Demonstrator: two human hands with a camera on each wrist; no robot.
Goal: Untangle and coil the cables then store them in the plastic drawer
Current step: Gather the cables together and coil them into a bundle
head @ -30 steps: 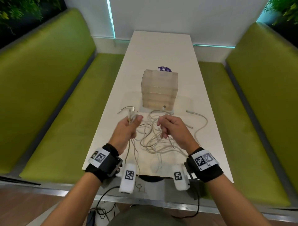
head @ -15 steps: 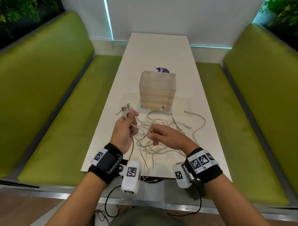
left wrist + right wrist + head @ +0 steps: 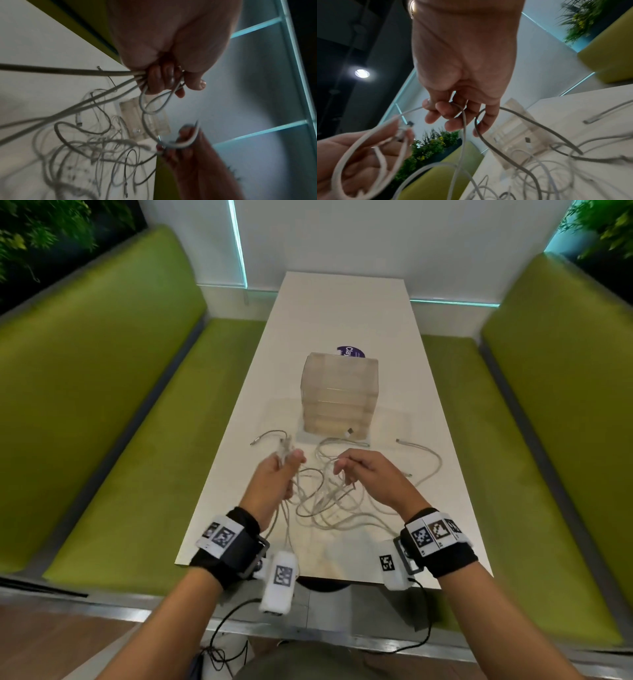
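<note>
A tangle of white cables [image 3: 329, 505] lies on the near part of the white table [image 3: 342, 309]. My left hand [image 3: 279, 474] grips a bunch of cable strands, whose connector ends [image 3: 284, 448] stick up above the fist. In the left wrist view its fingers [image 3: 163, 79] curl round several strands and a small loop. To its right, my right hand [image 3: 342, 474] pinches one strand lifted out of the tangle. That cable [image 3: 463, 121] runs across its fingers [image 3: 447, 112]. The clear plastic drawer unit [image 3: 339, 395] stands behind the cables, drawers closed.
Loose cable ends lie left [image 3: 270, 436] and right [image 3: 421, 448] of the drawer unit. A purple sticker [image 3: 349, 352] sits behind the unit. Green benches [image 3: 120, 422] flank the table on both sides, and the near table edge [image 3: 308, 571] is close to my wrists.
My right hand has drawn up and to the right, away from the left hand, with a strand in its fingers. The left hand keeps its grip on the bunch.
</note>
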